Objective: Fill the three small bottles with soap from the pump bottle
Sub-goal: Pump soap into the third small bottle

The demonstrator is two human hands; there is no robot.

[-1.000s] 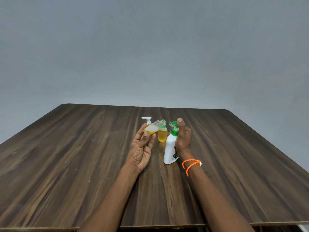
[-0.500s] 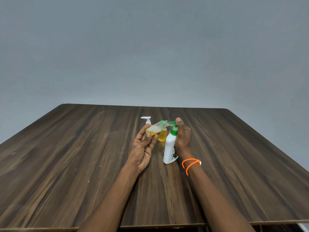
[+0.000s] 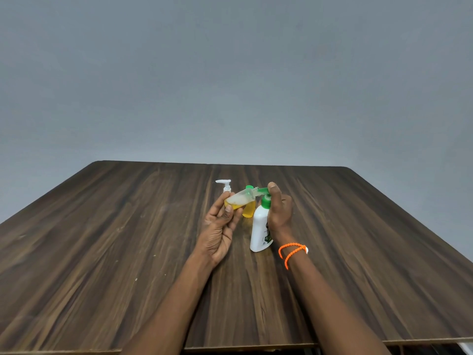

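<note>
A white pump bottle (image 3: 259, 229) with a green pump head stands at the table's middle. My right hand (image 3: 279, 212) grips it from the right, with the thumb on top of the pump head. My left hand (image 3: 219, 226) holds a small clear bottle (image 3: 239, 199), partly filled with yellow soap, tilted with its open neck at the green spout. Behind it stands a small yellow bottle (image 3: 249, 210) with a green cap. A small bottle with a white pump top (image 3: 225, 185) stands further back left, its body hidden by my fingers.
The dark wooden table (image 3: 102, 252) spreads wide on both sides of the bottles. Its near edge runs along the bottom of the view. A grey wall rises behind. An orange bead bracelet (image 3: 291, 252) circles my right wrist.
My left hand has brought the tilted clear bottle rightward until its neck meets the green spout. My right hand has stayed on the pump bottle.
</note>
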